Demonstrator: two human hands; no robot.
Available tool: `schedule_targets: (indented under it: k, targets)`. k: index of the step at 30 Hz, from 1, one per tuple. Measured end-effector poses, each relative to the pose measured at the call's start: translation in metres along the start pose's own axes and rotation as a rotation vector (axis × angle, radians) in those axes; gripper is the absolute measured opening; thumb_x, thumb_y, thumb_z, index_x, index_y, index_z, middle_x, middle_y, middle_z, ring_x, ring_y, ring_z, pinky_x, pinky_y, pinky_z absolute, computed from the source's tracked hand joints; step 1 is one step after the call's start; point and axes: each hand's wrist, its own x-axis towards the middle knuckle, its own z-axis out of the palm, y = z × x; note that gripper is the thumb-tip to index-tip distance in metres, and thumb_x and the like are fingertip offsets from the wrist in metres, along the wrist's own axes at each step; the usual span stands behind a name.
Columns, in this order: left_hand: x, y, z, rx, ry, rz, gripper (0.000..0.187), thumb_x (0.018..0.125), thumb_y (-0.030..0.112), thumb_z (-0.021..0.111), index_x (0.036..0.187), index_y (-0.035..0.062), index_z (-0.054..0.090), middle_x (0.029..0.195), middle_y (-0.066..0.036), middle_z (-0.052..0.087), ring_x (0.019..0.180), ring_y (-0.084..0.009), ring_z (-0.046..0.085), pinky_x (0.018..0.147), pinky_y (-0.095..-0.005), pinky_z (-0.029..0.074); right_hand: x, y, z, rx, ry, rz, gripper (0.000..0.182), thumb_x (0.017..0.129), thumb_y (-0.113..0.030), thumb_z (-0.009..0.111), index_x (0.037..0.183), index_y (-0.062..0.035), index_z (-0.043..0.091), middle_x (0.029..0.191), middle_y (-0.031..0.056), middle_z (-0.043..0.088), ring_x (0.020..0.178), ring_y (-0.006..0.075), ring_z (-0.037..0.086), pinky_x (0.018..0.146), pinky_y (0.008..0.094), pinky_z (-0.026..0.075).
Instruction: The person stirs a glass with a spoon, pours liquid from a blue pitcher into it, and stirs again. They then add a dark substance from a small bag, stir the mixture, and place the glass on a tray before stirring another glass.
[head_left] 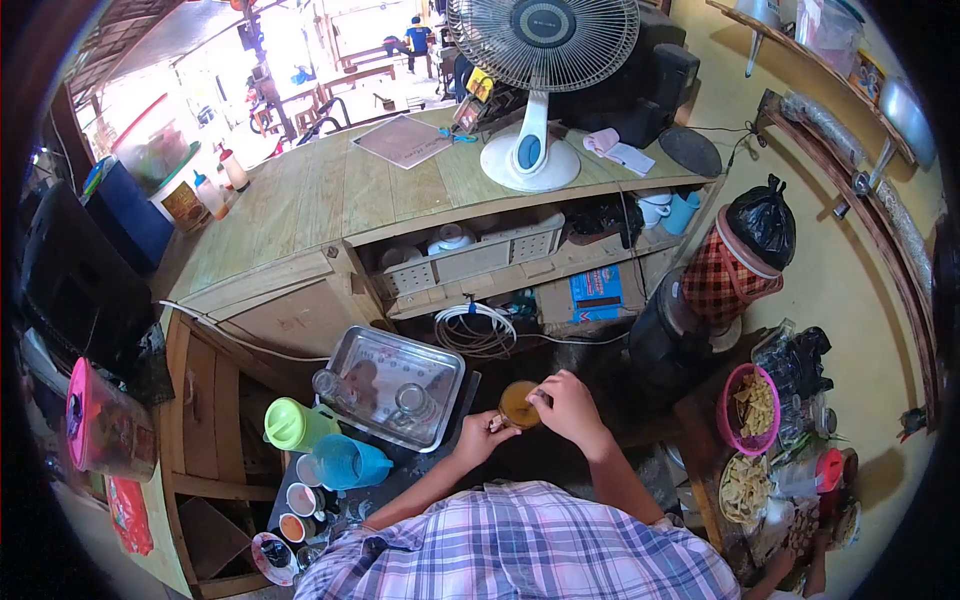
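Gripping glass (511, 402) from its 8 o'clock side with left hand (483, 438); pinching right hand (568, 408) closed over the top at 3 o'clock, not showing on what. Holding glass out at 12 o'clock from shirt (520, 545), at 3 o'clock from tray (435, 365). Carrying brown liquid (519, 407), so probably weighing moderately. Likely being stiff, breakable, slippery if wet. Best gripping low around the wall, holding level, squeezing lightly, avoiding knocking tray.
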Motion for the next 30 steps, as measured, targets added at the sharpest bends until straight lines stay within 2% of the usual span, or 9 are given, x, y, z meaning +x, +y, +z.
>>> schedule_targets:
  k: [2,5,9,11,14,21,24,27,30]
  targets:
    - [0.0,-0.001,0.0,0.006,-0.012,-0.013,0.03,0.073,0.021,0.083,0.086,-0.0007,0.067,0.059,-0.007,0.052,0.054,-0.0118,0.042,0.053,-0.03,0.041,0.003,-0.004,0.0,0.071,0.149,-0.022,0.014,0.079,-0.015,0.064,0.077,-0.0048,0.072,0.079,0.0105,0.067,0.083,0.0298,0.059,0.076,0.0411,0.05]
    - [0.002,0.002,0.0,-0.013,0.001,0.019,0.03,0.073,0.022,0.083,0.086,-0.0007,0.067,0.059,-0.007,0.052,0.054,-0.0117,0.042,0.053,-0.0299,0.041,0.002,0.002,0.001,-0.042,0.021,0.007,0.015,0.08,-0.016,0.063,0.077,-0.0055,0.072,0.078,0.0104,0.067,0.083,0.0296,0.059,0.076,0.0414,0.05]
    - [0.004,-0.003,0.003,0.03,0.004,0.034,0.03,0.073,0.022,0.083,0.085,-0.001,0.067,0.059,-0.007,0.051,0.055,-0.0118,0.04,0.053,-0.0299,0.04,0.006,-0.001,0.002,0.083,0.14,-0.039,0.011,0.078,-0.013,0.064,0.075,-0.0053,0.072,0.077,0.0106,0.067,0.082,0.0298,0.061,0.075,0.0413,0.05]
    - [0.004,-0.001,0.004,0.01,0.011,0.039,0.03,0.073,0.021,0.083,0.085,-0.001,0.067,0.06,-0.008,0.052,0.055,-0.0115,0.041,0.053,-0.0298,0.04,0.006,-0.004,-0.004,-0.126,0.045,0.004,0.013,0.078,-0.015,0.066,0.076,-0.0042,0.072,0.076,0.0107,0.066,0.082,0.0299,0.061,0.075,0.0412,0.049]
    - [0.004,-0.001,0.001,0.069,-0.023,0.02,0.03,0.073,0.021,0.083,0.086,-0.0008,0.067,0.061,-0.007,0.053,0.055,-0.0109,0.042,0.053,-0.029,0.041,0.008,0.0,-0.001,0.031,0.061,-0.026,0.012,0.077,-0.014,0.066,0.074,-0.0044,0.072,0.076,0.0105,0.066,0.081,0.0298,0.06,0.074,0.0408,0.05]
    - [0.004,0.004,0.001,-0.021,0.0,0.024,0.03,0.074,0.021,0.083,0.086,-0.001,0.067,0.06,-0.007,0.053,0.056,-0.0097,0.041,0.053,-0.0288,0.04,0.009,-0.001,-0.002,0.028,0.001,-0.024,0.014,0.078,-0.016,0.064,0.073,-0.0052,0.072,0.078,0.0096,0.067,0.082,0.0294,0.06,0.074,0.0411,0.05]
    - [0.004,0.004,0.0,0.007,0.003,0.017,0.029,0.074,0.02,0.083,0.086,-0.0008,0.067,0.06,-0.006,0.053,0.056,-0.0092,0.042,0.053,-0.0287,0.04,0.01,-0.006,-0.006,-0.088,0.113,-0.052,0.014,0.078,-0.016,0.065,0.073,-0.0052,0.072,0.078,0.01,0.067,0.083,0.0294,0.06,0.074,0.0417,0.051]
    - [0.002,0.005,-0.002,-0.015,0.0,0.007,0.029,0.074,0.02,0.083,0.086,-0.0006,0.067,0.06,-0.006,0.053,0.056,-0.0091,0.042,0.053,-0.0282,0.04,0.01,-0.005,-0.004,0.012,-0.045,-0.019,0.01,0.077,-0.013,0.066,0.075,-0.0046,0.072,0.077,0.0102,0.067,0.081,0.0299,0.06,0.074,0.0408,0.049]
    - [0.002,0.003,-0.002,0.059,0.003,0.041,0.029,0.074,0.021,0.083,0.083,-0.0007,0.066,0.059,-0.006,0.052,0.056,-0.0095,0.041,0.052,-0.0285,0.039,0.011,-0.009,-0.003,-0.024,0.171,-0.077,0.011,0.076,-0.014,0.067,0.075,-0.0044,0.072,0.078,0.0107,0.067,0.08,0.0302,0.061,0.073,0.0414,0.05]
